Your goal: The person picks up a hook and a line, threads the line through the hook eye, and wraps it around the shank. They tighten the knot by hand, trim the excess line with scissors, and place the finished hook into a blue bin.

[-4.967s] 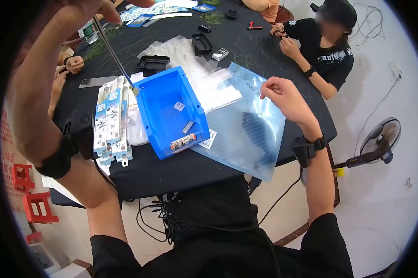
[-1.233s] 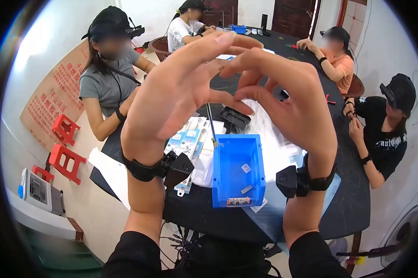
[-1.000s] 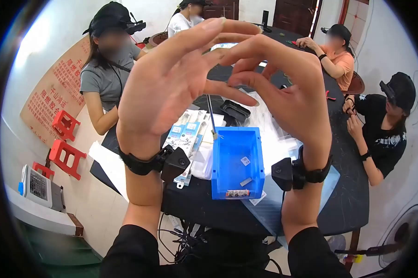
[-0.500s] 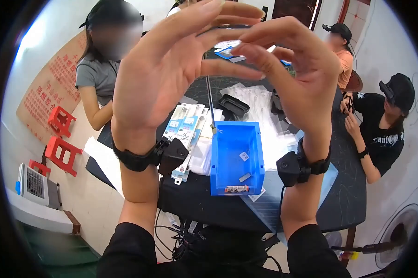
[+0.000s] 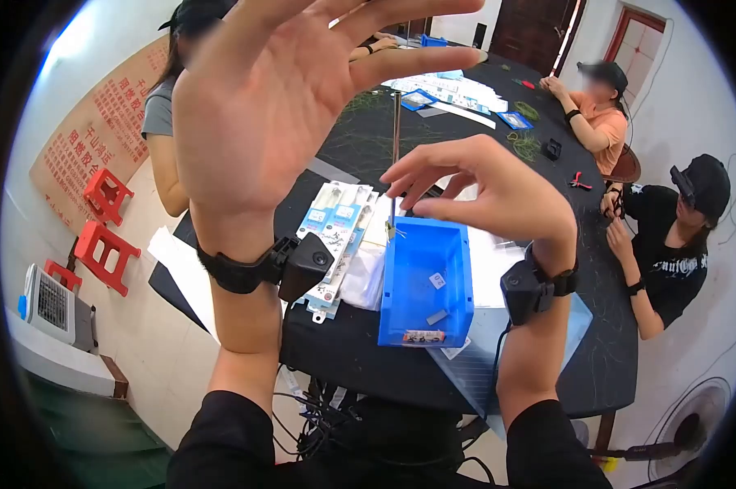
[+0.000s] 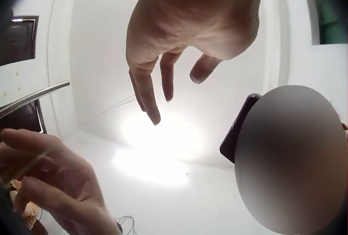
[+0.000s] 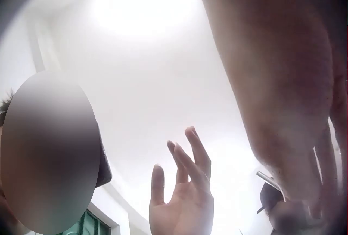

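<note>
A workshop, judging by people (image 5: 604, 134) around a black-covered table (image 5: 343, 359) with labelled packets (image 5: 333, 232) and a blue bin (image 5: 417, 253)

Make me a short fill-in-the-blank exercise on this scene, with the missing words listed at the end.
1. The colour of the bin on the table is ____.
2. In the head view, the packets lie to the ____ of the bin.
3. In the head view, the right hand sits ____ than the left hand.
4. The colour of the wrist straps is ____.

Missing words: blue; left; lower; black.
</note>
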Tool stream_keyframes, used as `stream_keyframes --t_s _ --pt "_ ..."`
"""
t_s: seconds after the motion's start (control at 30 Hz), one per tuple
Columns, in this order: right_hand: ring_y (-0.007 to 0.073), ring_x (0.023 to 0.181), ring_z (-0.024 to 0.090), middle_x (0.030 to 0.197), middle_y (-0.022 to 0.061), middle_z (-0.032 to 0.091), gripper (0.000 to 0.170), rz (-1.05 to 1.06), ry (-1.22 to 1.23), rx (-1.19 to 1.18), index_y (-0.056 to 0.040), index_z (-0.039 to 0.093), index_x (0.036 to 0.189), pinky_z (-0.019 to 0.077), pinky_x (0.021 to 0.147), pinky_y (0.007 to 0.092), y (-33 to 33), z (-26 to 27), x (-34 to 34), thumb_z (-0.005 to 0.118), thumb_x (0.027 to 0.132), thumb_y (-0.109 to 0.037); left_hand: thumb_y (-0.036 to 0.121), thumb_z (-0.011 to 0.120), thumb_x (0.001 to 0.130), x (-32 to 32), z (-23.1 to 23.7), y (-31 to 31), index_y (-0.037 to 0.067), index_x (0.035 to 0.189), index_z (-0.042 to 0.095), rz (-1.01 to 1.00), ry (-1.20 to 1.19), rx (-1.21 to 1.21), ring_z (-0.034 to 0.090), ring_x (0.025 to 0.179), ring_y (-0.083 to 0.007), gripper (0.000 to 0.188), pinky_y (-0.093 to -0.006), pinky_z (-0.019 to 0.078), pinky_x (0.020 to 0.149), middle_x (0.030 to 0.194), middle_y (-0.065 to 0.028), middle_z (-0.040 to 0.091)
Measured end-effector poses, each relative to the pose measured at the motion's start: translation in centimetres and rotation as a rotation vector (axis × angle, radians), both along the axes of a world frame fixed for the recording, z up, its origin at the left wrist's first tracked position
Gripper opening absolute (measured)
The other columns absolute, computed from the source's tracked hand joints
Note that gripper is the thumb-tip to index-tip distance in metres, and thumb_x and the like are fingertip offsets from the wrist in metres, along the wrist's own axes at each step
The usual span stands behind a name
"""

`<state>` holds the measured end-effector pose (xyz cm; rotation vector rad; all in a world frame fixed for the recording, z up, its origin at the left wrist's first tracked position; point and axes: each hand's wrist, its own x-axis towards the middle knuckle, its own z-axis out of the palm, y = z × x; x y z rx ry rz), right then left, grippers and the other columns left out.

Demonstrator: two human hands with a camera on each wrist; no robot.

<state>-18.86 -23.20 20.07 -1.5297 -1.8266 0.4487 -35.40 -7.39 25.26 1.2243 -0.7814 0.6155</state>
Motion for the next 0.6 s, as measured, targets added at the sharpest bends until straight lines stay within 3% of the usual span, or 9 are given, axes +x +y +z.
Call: stream_keyframes --t_s 0.1,0.2,0.4,0.6 --pt "0.0206 0.104 0.076 0.113 0.0155 0.077 0.038 0.049 0.01 -0.053 -0.0001 0.068 0.128 0.0623 0.08 0.0303 0.6 -0.1 -0.9 0.071 0.09 -0.007 0.029 0.037 0.108 0.4 -0.1 1.7 -0.017 0.144 0.04 0.006 -0.092 0.094 0.041 0.146 -0.0474 0.059 -0.0606 0.0499 0.113 0.149 -0.041 0.04" --pt "0.0238 0.107 0.076 0.118 0.0185 0.075 0.052 0.12 0.183 -0.04 -0.0003 0.055 0.14 0.0627 0.085 0.0329 1.6 -1.0 -1.5 0.074 0.092 -0.007 0.028 0.038 0.108 0.2 0.1 2.3 -0.017 0.144 0.042 -0.055 -0.118 0.087 0.042 0.145 -0.0464 0.058 -0.0614 0.0497 0.113 0.149 -0.0409 0.041" --pt "0.0245 0.108 0.076 0.116 0.018 0.076 0.044 0.185 0.261 -0.093 0.0017 0.06 0.133 0.0622 0.092 0.0344 2.8 -1.7 -1.6 0.074 0.092 -0.003 0.027 0.037 0.108 -0.2 -0.1 1.9 -0.017 0.142 0.044 -0.053 -0.149 -0.021 0.043 0.145 -0.0464 0.057 -0.0602 0.0508 0.113 0.148 -0.0411 0.042" --pt "0.0246 0.106 0.077 0.109 0.0183 0.078 0.036 0.265 0.387 -0.133 0.0052 0.066 0.126 0.062 0.094 0.0341 2.2 -1.0 -1.7 0.074 0.091 0.002 0.028 0.034 0.109 -0.3 -0.2 1.9 -0.018 0.141 0.045 0.074 -0.184 -0.036 0.043 0.144 -0.0466 0.056 -0.0591 0.0504 0.114 0.147 -0.0414 0.043"
